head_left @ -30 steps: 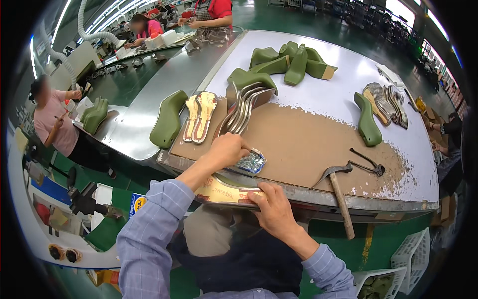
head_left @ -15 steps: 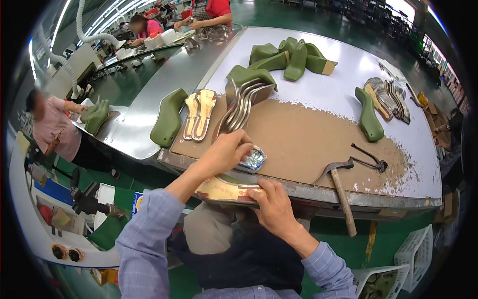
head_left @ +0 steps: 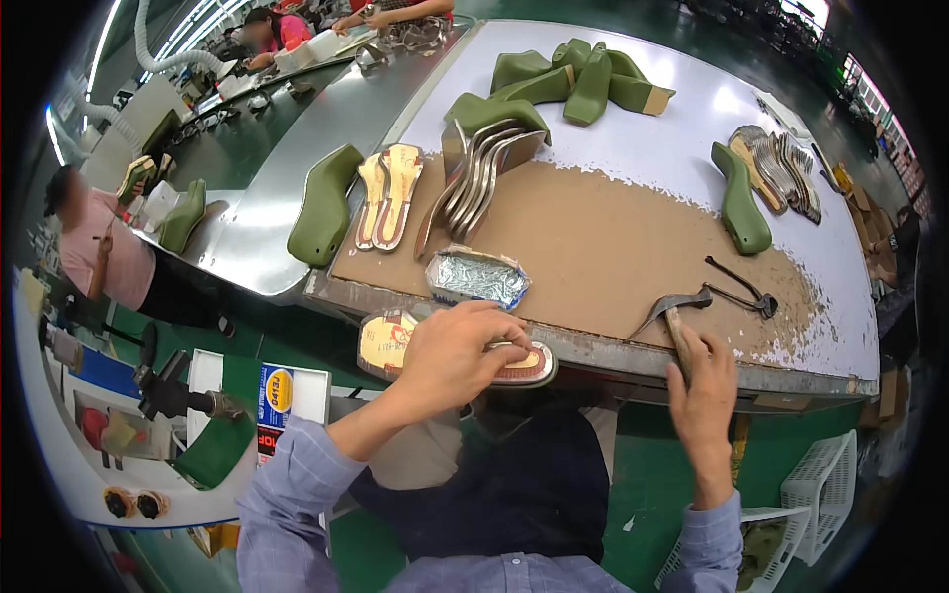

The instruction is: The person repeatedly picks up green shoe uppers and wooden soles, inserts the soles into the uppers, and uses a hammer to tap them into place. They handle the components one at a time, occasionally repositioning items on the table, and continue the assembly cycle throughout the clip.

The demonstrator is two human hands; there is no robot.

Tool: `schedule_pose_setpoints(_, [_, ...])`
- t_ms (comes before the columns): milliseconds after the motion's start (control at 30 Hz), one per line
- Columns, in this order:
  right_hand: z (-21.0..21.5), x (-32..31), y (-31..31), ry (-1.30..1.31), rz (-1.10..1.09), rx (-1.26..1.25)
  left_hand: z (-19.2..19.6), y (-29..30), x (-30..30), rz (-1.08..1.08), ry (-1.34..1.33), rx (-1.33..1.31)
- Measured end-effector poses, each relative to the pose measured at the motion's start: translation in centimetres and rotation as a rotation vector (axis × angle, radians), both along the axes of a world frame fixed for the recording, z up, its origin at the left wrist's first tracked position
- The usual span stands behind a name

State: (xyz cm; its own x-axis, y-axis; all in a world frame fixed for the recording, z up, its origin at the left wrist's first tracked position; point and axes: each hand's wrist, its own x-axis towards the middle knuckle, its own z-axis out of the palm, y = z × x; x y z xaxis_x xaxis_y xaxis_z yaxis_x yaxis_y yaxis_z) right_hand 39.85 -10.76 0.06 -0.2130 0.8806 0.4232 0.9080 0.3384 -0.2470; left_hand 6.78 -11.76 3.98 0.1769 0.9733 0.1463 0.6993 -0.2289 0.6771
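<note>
At counter (head_left: 593,351) front edge: left hand (head_left: 460,356) clamped over shoe insole (head_left: 395,341), pressing it against something below, hidden. Right hand (head_left: 702,381) closed round hammer (head_left: 677,316) handle, head resting on counter just right of foil tray (head_left: 476,277). Risk: insole overhangs counter edge, could shift under a strike; left fingers close to any blow.

Tan insole (head_left: 395,341) flat; hammer (head_left: 676,316) at table edge

Green floor (head_left: 652,494), grey conveyor (head_left: 287,168), white-edged brown worktable (head_left: 633,148).
</note>
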Motion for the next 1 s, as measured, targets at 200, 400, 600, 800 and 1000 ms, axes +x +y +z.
schedule_pose_setpoints(200, [-2.4,4.5,-0.5,-0.088,0.025,-0.228,-0.1,0.2,0.5,0.069,0.119,-0.094])
schedule_pose_setpoints(400, [-1.1,3.0,-3.9,0.629,0.048,-0.373,0.0,0.1,0.5,0.055,0.144,-0.098])
schedule_pose_setpoints(600, [2.8,0.5,-6.3,0.601,0.296,-0.313,-0.3,-0.1,0.6,0.004,0.141,-0.029])
schedule_pose_setpoints(800, [7.0,-3.7,-4.8,0.568,0.61,0.038,0.9,-0.1,0.9,0.016,0.152,-0.046])
schedule_pose_setpoints(1000, [6.1,-3.4,-5.1,0.627,0.526,-0.161,1.1,0.0,0.5,-0.069,0.219,-0.047])
